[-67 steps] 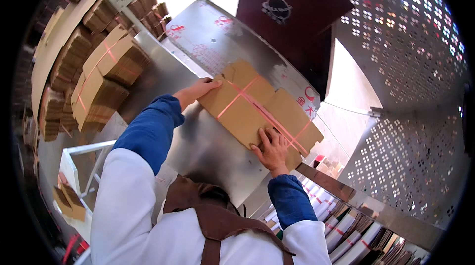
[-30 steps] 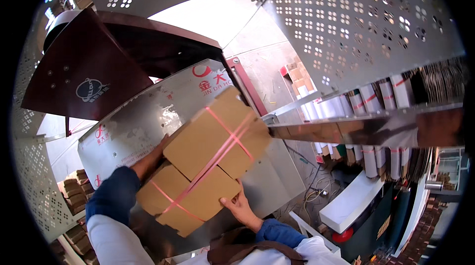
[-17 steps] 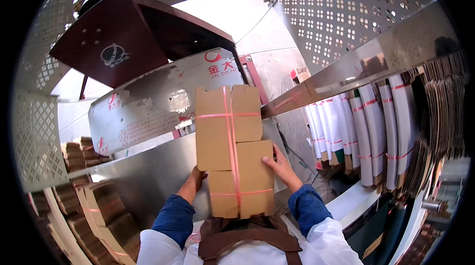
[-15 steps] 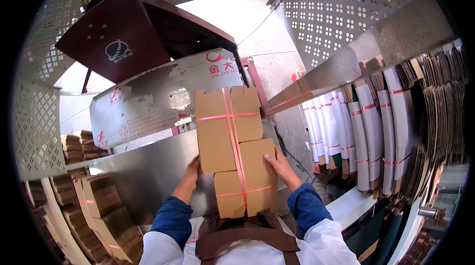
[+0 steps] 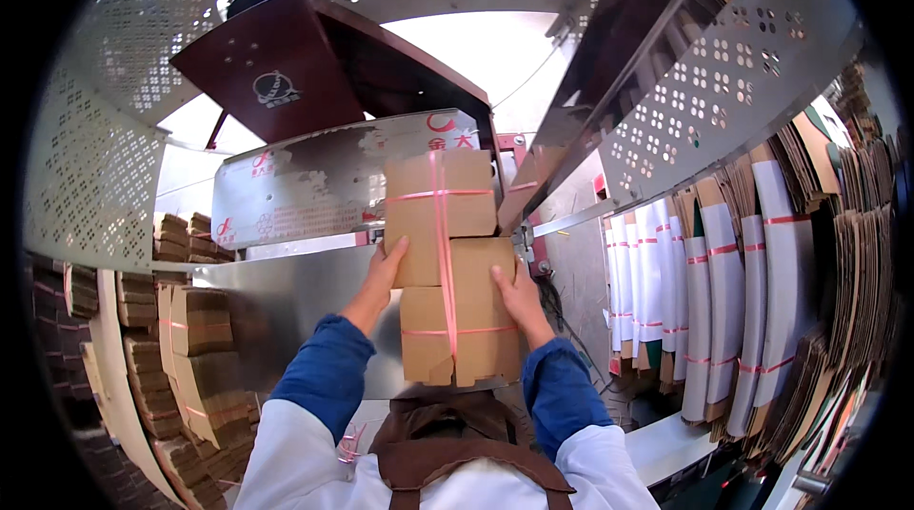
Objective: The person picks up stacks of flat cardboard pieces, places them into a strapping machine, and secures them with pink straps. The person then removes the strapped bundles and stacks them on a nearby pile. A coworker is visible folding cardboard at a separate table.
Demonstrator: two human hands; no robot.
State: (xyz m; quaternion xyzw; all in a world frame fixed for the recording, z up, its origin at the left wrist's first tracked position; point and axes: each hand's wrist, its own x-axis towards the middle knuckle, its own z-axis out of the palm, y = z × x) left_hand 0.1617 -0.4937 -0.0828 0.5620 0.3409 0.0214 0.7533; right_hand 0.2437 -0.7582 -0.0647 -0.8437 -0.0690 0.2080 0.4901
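Observation:
Between my hands is a bundle of flat brown cardboard box blanks [image 5: 479, 277], with notched edges and staggered outlines. Pink strapping [image 5: 442, 224] crosses it, one band lengthwise and others crosswise. My left hand [image 5: 377, 280] grips its left side, thumb on top. On the right edge, my right hand [image 5: 521, 300] does the same, thumb lying over the upper face. The undersides of both hands are hidden. The bundle lies over a smooth metal table [image 5: 305, 315], its far end reaching in front of a printed, scuffed metal plate [image 5: 314, 181].
A dark red machine housing [image 5: 257, 72] stands beyond the plate. A slanting metal panel [image 5: 609, 100] rises close by the bundle's far right corner. Strapped cardboard stacks [image 5: 205, 367] stand at left; white-and-brown sheet bundles [image 5: 700, 291] line the right. Perforated guards [image 5: 90, 167] surround the workplace.
The bundle has moved away from my body, along with both hands. My left thumb now shows on top of the cardboard. The view has shifted, revealing more of the slanting panel.

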